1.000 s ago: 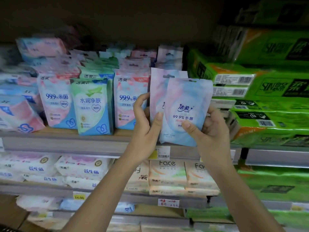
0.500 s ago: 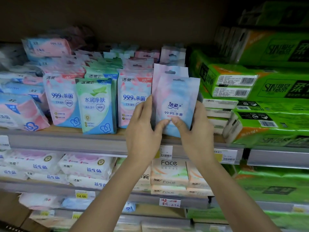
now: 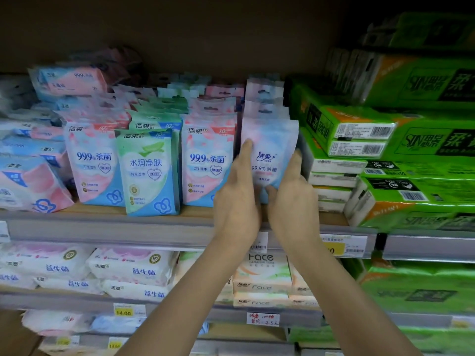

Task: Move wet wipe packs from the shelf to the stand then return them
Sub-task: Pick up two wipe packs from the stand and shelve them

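Wet wipe pack point(image 3: 270, 150) upright at shelf point(image 3: 102, 227) front, between hands. Left hand point(image 3: 236, 201) flat against its left edge; right hand point(image 3: 293, 201) pinching lower right corner. Seat base, align with row beyond fingertips, then release.

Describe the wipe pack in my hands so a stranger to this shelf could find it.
On the upper shelf, green tissue bundles fill the right side. Directly left of them is a row of pale marbled pouches; the pack is the front one. The pink packs beside it carry a red corner banner; it has none.
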`<state>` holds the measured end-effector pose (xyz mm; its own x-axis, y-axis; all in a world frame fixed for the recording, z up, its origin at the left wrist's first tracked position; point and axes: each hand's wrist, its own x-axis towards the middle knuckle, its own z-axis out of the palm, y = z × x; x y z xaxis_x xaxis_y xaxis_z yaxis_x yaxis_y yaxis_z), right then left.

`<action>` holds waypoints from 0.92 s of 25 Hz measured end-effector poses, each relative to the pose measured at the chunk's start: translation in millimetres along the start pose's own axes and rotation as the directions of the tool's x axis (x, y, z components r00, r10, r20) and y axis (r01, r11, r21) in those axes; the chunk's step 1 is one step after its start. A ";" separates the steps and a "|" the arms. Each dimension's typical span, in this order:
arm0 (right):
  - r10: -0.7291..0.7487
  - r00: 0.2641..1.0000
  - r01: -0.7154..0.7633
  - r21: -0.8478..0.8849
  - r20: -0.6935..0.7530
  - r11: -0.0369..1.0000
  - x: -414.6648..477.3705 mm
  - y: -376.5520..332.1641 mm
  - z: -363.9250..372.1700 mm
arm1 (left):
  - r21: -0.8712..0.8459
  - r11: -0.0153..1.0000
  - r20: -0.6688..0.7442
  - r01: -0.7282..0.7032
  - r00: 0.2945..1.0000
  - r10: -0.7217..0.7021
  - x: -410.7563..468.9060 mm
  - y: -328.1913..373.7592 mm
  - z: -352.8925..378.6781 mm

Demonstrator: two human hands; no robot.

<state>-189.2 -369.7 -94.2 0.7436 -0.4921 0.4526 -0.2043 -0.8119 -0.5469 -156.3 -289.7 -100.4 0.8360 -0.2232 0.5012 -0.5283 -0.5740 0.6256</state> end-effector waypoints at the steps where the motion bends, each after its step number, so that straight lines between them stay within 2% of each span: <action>1: 0.012 1.000 -0.012 -0.012 0.014 1.000 7.0 0.8 4.7 | -0.008 1.000 0.027 -0.025 0.999 0.025 2.9 1.2 3.7; 3: 0.022 1.000 -0.021 -0.051 0.018 0.998 16.3 3.9 12.1 | 0.037 0.999 0.078 -0.038 0.996 0.036 4.7 0.9 9.7; 5: -0.029 0.999 0.028 -0.042 -0.025 0.999 14.0 5.9 15.5 | 0.062 0.996 0.057 -0.069 0.996 0.065 1.6 -3.2 12.7; 8: -0.257 0.959 0.241 -0.132 -0.122 0.962 -5.5 14.7 14.1 | 0.127 0.954 -0.063 -0.271 0.958 0.281 -10.9 -12.9 9.5; 11: -0.426 0.904 0.406 -0.236 -0.039 0.883 -24.7 31.4 10.5 | 0.298 0.865 0.098 -0.403 0.914 0.393 -27.2 -24.4 -3.2; 17: -0.405 0.909 0.415 -0.281 0.094 0.866 -21.6 35.1 11.4 | 0.371 0.817 0.292 -0.441 0.891 0.349 -29.3 -33.2 -1.3; 21: -0.511 0.834 0.552 -0.351 0.211 0.756 -12.3 33.3 18.0 | 0.384 0.797 0.433 -0.466 0.853 0.291 -19.5 -32.1 1.2; 23: -0.513 0.814 0.581 -0.351 0.272 0.734 -5.7 33.2 18.6 | 0.375 0.798 0.485 -0.472 0.833 0.265 -12.5 -26.2 -0.7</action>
<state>-188.4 -388.0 -128.1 0.8834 0.1020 0.4574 0.0582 -0.9924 0.1088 -153.1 -271.3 -122.6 0.6289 -0.7201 0.2932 -0.7604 -0.6483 0.0386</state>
